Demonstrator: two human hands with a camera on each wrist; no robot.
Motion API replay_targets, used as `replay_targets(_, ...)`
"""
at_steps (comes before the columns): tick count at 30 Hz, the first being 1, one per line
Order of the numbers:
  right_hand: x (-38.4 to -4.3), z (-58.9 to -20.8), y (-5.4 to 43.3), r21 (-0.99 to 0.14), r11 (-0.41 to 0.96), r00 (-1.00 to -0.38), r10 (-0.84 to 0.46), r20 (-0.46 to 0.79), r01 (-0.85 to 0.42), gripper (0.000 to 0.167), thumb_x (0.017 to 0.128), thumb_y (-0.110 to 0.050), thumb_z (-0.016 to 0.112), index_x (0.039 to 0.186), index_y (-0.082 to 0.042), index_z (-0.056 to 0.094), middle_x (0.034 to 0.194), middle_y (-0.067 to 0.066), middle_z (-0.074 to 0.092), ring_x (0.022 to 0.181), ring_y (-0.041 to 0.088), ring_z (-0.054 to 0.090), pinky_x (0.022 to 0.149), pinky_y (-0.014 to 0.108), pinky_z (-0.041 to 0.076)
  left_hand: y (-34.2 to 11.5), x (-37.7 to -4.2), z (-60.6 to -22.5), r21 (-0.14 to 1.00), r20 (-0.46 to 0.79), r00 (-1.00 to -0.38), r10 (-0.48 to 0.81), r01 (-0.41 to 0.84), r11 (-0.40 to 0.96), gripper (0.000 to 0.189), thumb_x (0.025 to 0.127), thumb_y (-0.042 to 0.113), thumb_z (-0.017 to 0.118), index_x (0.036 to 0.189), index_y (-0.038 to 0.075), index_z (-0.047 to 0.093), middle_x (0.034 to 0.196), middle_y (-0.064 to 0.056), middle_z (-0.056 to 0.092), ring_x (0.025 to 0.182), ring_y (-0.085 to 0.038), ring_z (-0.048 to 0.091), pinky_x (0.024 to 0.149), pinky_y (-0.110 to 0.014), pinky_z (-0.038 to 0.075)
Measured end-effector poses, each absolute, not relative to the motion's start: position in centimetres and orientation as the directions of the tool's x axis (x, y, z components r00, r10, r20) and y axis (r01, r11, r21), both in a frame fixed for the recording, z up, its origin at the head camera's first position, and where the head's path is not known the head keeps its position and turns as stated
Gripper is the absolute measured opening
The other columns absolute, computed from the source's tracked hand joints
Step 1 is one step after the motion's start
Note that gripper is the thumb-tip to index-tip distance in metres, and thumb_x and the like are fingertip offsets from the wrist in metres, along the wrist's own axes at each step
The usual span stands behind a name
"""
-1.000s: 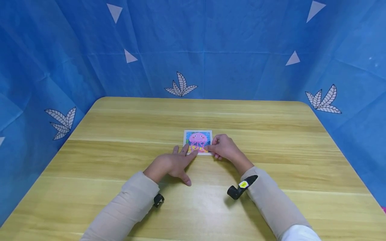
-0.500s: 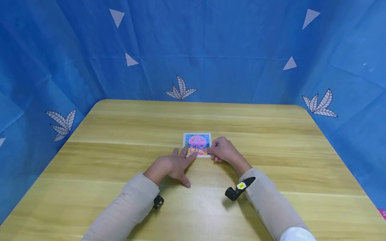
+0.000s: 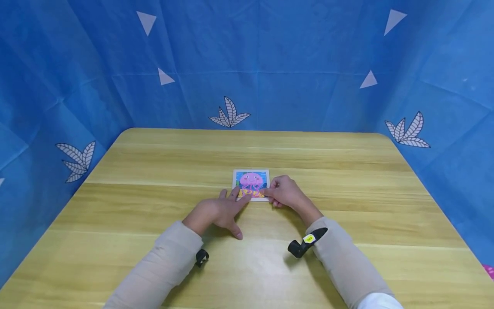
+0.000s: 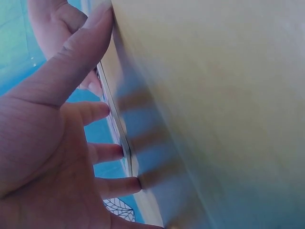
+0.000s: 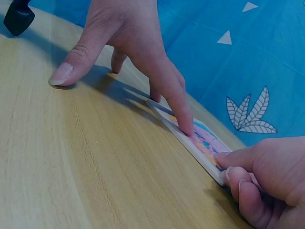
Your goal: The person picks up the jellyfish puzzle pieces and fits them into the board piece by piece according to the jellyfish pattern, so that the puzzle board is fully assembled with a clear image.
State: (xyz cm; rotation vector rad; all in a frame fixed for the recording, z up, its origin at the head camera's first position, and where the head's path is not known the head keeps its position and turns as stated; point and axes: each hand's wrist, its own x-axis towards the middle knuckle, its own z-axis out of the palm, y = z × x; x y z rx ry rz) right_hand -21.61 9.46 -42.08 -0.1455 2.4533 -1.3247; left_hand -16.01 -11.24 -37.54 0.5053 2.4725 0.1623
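Observation:
A small square jellyfish picture board (image 3: 251, 178) with a white border lies flat on the wooden table. My left hand (image 3: 224, 212) is spread out at its near left corner. In the right wrist view, the left index fingertip presses the picture's face, while the left thumb (image 5: 66, 71) stands off to the side over the tabletop. My right hand (image 3: 285, 191) grips the board's right edge, with the thumb (image 5: 231, 157) on the picture and the other fingers curled beside the border. Part of the lower picture is hidden under the fingers.
The wooden table (image 3: 154, 163) has rounded far corners. Blue cloth (image 3: 293, 51) with white triangles and leaf prints hangs behind it and on both sides. Each sleeve carries a black wrist camera; one is the right camera (image 3: 297, 248).
The whole head view has shifted slightly. Both hands keep nearly the same places on the picture board, which stays flat on the table.

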Motion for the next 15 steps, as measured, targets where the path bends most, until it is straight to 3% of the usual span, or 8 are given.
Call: replay_targets(15, -21.58, -41.96, 9.55, -0.843, 0.534, -0.940, -0.254, -0.227, 0.060, 0.026, 0.094, -0.021, 0.070, 0.079, -0.002, 0.059, 0.065, 0.009, 0.064, 0.047, 0.012, 0.056, 0.047, 0.024, 0.050, -11.33, -15.94, -37.49, 0.220, -0.535, -0.750, 0.390, 0.322, 0.921, 0.112, 0.077, 0.051, 0.080, 0.161, 0.025, 0.010, 0.164, -0.015, -0.002, 0.146, -0.045, 0.003, 0.108, -0.063, 0.024)
